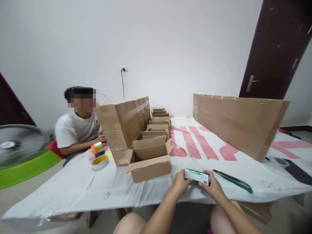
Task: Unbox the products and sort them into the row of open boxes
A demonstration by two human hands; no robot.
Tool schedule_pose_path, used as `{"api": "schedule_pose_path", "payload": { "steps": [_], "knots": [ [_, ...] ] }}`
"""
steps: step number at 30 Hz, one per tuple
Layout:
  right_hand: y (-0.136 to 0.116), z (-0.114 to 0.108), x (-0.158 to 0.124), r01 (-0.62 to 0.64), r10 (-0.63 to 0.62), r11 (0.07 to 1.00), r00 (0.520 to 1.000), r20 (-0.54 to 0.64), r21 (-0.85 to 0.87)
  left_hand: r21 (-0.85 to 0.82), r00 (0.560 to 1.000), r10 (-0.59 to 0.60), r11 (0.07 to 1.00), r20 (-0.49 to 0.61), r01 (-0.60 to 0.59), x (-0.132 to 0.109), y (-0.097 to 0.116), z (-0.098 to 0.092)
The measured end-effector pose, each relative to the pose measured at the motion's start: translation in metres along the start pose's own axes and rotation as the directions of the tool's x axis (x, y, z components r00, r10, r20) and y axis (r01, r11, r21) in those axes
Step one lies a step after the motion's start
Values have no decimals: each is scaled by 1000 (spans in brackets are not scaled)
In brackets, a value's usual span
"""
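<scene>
Between my two hands is a small white box (197, 176) with a shiny green edge and printing, held lengthwise over the table's front edge. My left hand (180, 182) grips its left end, thumb along the near side. At the other end, my right hand (212, 184) closes on it in the same way. Just right of that hand lies a green-handled tool (232, 180), long and narrow; its exact kind I cannot make out. To the left of my hands stands an open cardboard box (151, 169), flaps up, heading a row of similar open boxes (158, 128).
Taped cartons (130, 122) form a wall left of the row; a long cardboard panel (239, 125) stands at right. Tape rolls (99, 162) lie at left, near a seated person (78, 130) and a fan (19, 146). A dark flat object (298, 172) lies far right.
</scene>
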State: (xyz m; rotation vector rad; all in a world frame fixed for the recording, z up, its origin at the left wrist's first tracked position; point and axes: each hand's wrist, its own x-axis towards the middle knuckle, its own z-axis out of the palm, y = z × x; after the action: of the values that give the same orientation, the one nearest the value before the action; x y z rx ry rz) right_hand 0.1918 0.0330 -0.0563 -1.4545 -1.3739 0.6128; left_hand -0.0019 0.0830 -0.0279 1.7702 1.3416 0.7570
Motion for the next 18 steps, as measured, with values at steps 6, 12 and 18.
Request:
{"api": "schedule_pose_path", "payload": {
  "steps": [6, 12, 18],
  "knots": [
    [-2, -3, 0, -6, 6, 1000, 1000, 23, -1, -52, 997, -72, 996, -38, 70, -4, 0, 4],
    [7, -1, 3, -14, 15, 999, 999, 31, -29, -139, 989, -115, 985, -95, 101, -12, -2, 7],
    [7, -6, 14, -3, 1, 999, 999, 52, 38, -218, 980, -84, 975, -181, 44, -12, 13, 2]
  ]
}}
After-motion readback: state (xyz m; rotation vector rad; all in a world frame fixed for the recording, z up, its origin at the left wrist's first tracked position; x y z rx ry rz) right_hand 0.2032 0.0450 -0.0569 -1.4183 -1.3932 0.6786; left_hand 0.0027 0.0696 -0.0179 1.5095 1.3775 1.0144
